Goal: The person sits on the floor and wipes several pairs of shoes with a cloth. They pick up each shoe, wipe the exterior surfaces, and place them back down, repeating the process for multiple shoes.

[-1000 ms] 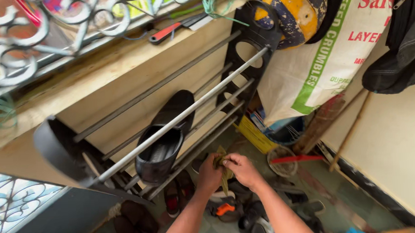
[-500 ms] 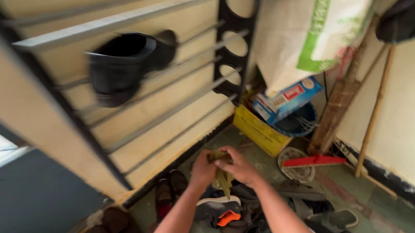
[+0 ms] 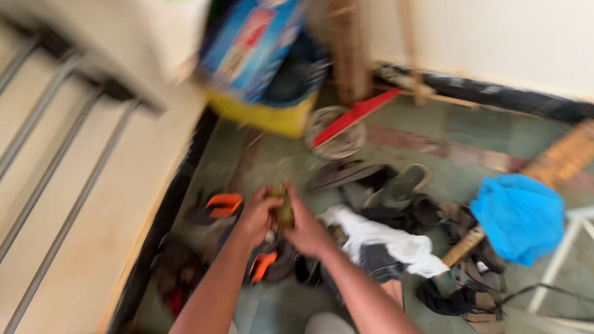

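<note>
Frame blurred throughout. Left hand [image 3: 255, 215] and right hand [image 3: 307, 226] meet at picture centre, both closed around one small olive-green object [image 3: 284, 214] — its kind cannot be told. The object sits between the palms, above the floor [image 3: 269, 155]. At 9 o'clock of the hands lies an orange-strapped sandal [image 3: 223, 205]; at 4 o'clock, a white cloth [image 3: 382, 240]. Further out at 3 o'clock — a blue cloth [image 3: 520, 216]. At 1 o'clock, a red-handled tool [image 3: 355, 115].
</note>
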